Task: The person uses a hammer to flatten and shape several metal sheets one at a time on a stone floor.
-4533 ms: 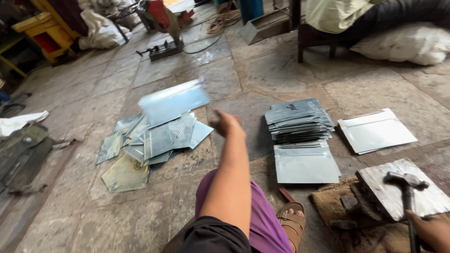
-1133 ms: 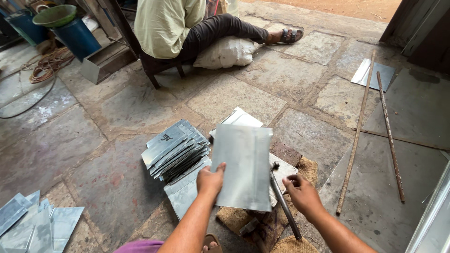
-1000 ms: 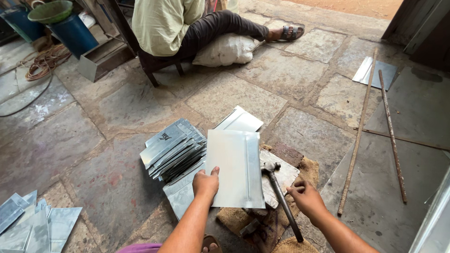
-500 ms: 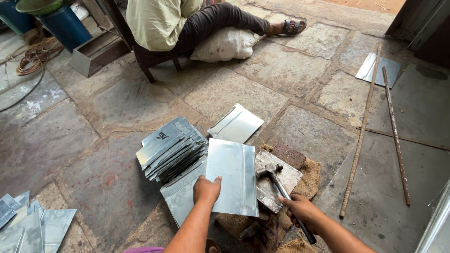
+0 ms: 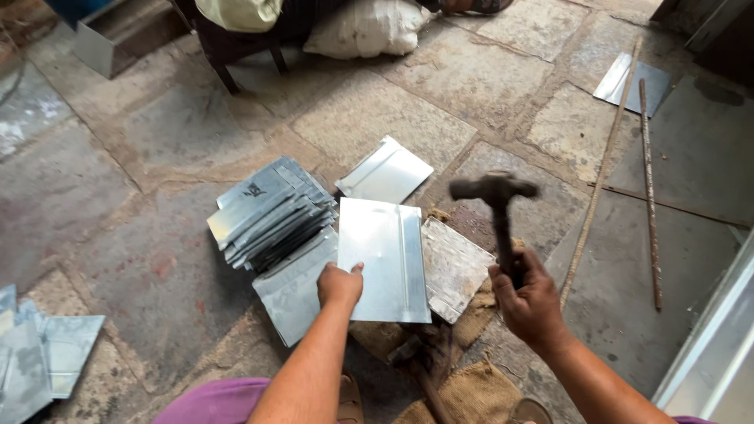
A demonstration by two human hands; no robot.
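Sheet-metal panel sits centre frame, lying flat, its right edge over a scuffed metal block that rests on burlap sacking. A folded seam runs down the panel near its right side. My left hand grips the panel's lower left edge, thumb on top, fingers under. My right hand is clenched round the handle of a hammer, head raised above the block, slightly blurred, not touching the panel.

Left of the panel: a fanned stack of similar sheets, just beside it, with another flat sheet under and below the stack. Above the panel, one more folded sheet lies on the stone floor. A second hammer lies on the sacking, lower centre.

Right side: two long rusty rods run top to bottom. Upper right, a loose sheet. Lower left corner, more sheets. Top edge: another person seated on a chair, white sack beside them.
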